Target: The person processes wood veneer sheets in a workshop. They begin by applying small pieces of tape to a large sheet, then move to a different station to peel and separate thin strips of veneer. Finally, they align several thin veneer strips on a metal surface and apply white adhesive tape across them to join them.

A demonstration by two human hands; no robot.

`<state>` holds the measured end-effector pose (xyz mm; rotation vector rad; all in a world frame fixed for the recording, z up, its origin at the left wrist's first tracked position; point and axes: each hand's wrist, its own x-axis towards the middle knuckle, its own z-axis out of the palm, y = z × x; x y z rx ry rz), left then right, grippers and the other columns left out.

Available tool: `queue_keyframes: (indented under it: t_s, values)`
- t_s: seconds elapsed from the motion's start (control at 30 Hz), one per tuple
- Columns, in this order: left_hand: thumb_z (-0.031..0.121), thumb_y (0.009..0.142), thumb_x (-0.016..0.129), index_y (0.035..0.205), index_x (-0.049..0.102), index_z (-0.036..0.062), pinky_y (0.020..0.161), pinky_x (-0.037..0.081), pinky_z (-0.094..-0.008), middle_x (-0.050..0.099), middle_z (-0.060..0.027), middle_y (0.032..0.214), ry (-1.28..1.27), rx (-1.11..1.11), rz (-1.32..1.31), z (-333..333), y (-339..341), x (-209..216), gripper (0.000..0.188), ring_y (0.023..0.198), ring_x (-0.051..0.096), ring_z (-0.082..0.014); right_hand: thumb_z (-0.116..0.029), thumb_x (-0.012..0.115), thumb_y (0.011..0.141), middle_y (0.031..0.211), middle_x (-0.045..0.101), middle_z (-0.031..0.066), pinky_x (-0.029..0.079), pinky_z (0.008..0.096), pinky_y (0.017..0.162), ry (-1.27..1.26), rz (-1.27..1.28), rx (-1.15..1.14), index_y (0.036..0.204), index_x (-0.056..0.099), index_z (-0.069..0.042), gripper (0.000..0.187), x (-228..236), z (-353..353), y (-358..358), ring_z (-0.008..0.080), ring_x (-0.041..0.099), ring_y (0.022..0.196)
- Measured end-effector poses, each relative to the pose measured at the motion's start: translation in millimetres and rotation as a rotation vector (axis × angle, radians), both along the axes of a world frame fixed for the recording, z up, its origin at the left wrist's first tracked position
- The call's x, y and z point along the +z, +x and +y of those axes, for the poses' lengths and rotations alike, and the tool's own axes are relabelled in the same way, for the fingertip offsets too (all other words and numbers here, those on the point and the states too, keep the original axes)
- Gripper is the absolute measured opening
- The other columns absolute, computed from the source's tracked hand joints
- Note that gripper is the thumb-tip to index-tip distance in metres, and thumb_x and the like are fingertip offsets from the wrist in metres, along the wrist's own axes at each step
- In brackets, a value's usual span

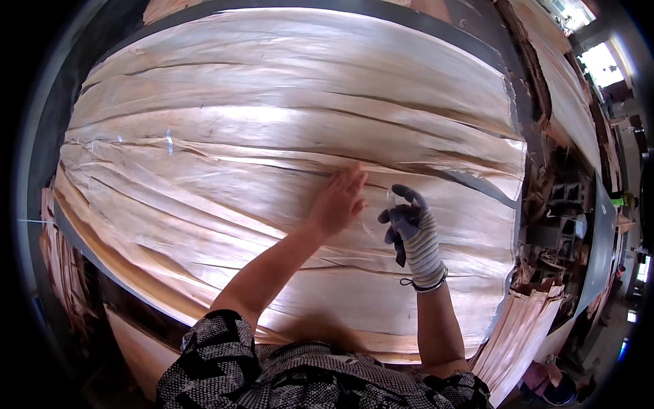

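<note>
A broad, pale wood veneer sheet (pixel 266 116) lies rippled before me, with long creases and splits running across it. My left hand (pixel 338 201), bare, rests over its middle beside a lengthwise crease, fingers stretched out and holding nothing. Just right of it, my right hand (pixel 409 225) wears a dark grey glove with a striped cuff. Its thumb and forefinger are bent toward each other around a thin translucent strip (pixel 391 198), which looks like clear tape. The other gloved fingers are curled, partly hiding what they may hold. Short shiny tape pieces (pixel 169 142) stick to the sheet's left part.
A dark grey surface (pixel 470 44) borders the veneer at the far side. Stacked veneer (pixel 521 327) stands at the near right, and more torn veneer (pixel 65 259) at the left. Grey hollow blocks (pixel 562 225) sit at the right. Another person (pixel 548 382) shows at the lower right.
</note>
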<state>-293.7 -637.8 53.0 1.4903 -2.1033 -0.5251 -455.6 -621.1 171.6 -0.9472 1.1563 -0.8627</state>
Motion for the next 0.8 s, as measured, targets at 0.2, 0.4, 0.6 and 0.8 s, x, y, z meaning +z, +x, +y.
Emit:
queue_keyframes:
  t_s: [0.2,0.4,0.6,0.8]
  values:
    - [0.016,0.078,0.055,0.115,0.049,0.0034,0.098,0.031,-0.0409,0.044,-0.0117,0.124,-0.125,0.164,-0.115,4,103,-10,0.040,0.116,0.040,-0.0284,-0.009,0.055,0.083,0.075,0.063,0.0053,0.035,0.0166,0.038,0.106,0.078,0.030,0.110,0.051,-0.006,0.027,-11,-3,5,0.0045,0.048,0.046]
    - [0.018,0.078,0.054,0.111,0.053,0.0013,0.103,0.027,-0.0385,0.043,-0.0101,0.127,-0.152,0.035,-0.248,9,120,0,0.036,0.121,0.036,-0.0265,-0.014,0.060,0.082,0.070,0.062,0.0056,0.034,0.0166,0.038,0.183,0.112,0.101,0.088,0.058,-0.002,0.014,-6,-5,12,0.0053,0.048,0.044]
    - [0.021,0.080,0.053,0.121,0.046,0.0050,0.105,0.023,-0.0390,0.036,-0.0082,0.134,-0.059,0.024,-0.216,15,125,-1,0.045,0.127,0.029,-0.0252,-0.020,0.061,0.081,0.065,0.061,0.0040,0.034,0.0176,0.037,0.139,0.238,0.162,0.086,0.056,-0.005,0.016,-18,-30,39,0.0058,0.048,0.043]
    - [0.023,0.080,0.054,0.126,0.040,0.0058,0.106,0.021,-0.0388,0.032,-0.0093,0.136,-0.035,0.001,-0.267,20,124,0,0.051,0.128,0.026,-0.0269,-0.019,0.061,0.080,0.064,0.061,0.0069,0.038,0.0235,0.037,0.105,0.265,0.208,0.085,0.057,-0.003,0.018,-62,-67,102,0.0116,0.053,0.044]
